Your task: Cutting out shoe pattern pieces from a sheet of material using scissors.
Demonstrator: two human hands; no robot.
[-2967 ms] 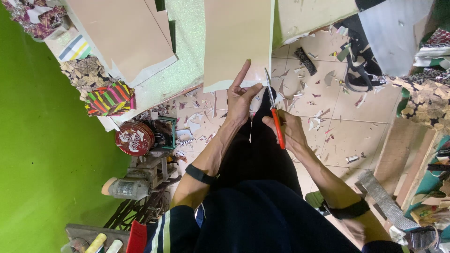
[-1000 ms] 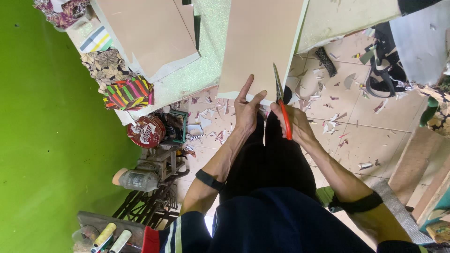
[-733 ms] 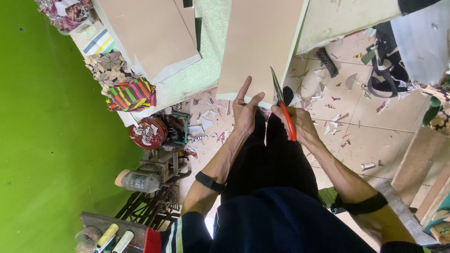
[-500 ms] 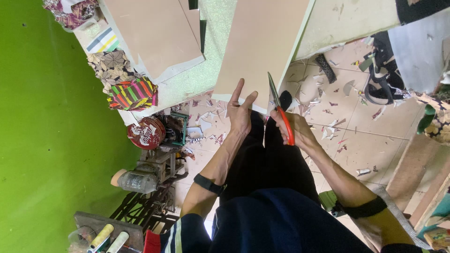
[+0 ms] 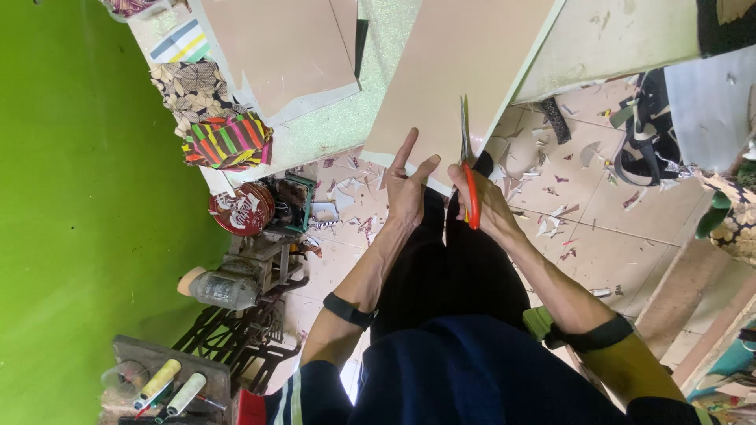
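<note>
Far left: green wall [image 5: 71, 197]. At its foot, bottom corner, two thread spools [image 5: 172, 386] lie on a grey stand. Above them a sewing machine motor [image 5: 220, 287] and dark iron frame; just above that a round red tin [image 5: 240, 210].

Upper left, on the speckled green table [image 5: 346, 126]: folded patterned fabrics [image 5: 224, 142], striped in bright colours, lying beside a stack of tan sheets [image 5: 283, 47].

Centre: a large tan sheet [image 5: 465, 63] hangs over the table edge toward the person. Left hand [image 5: 408, 197] lies flat on its near edge, fingers spread and straight, pressing down; nothing gripped. Black band on that wrist.

Just right of it: right hand [image 5: 488, 206] closed around the orange handles of scissors [image 5: 466, 153]. Blades point away from the person, up into the sheet, narrowly parted, a short way in from the near edge. The two hands are near each other, not touching.

Right: tiled floor [image 5: 614, 236] littered with pale offcuts [image 5: 551, 220]. A black bag [image 5: 650, 142] lies at the upper right; wooden boards lean at the far right edge.
</note>
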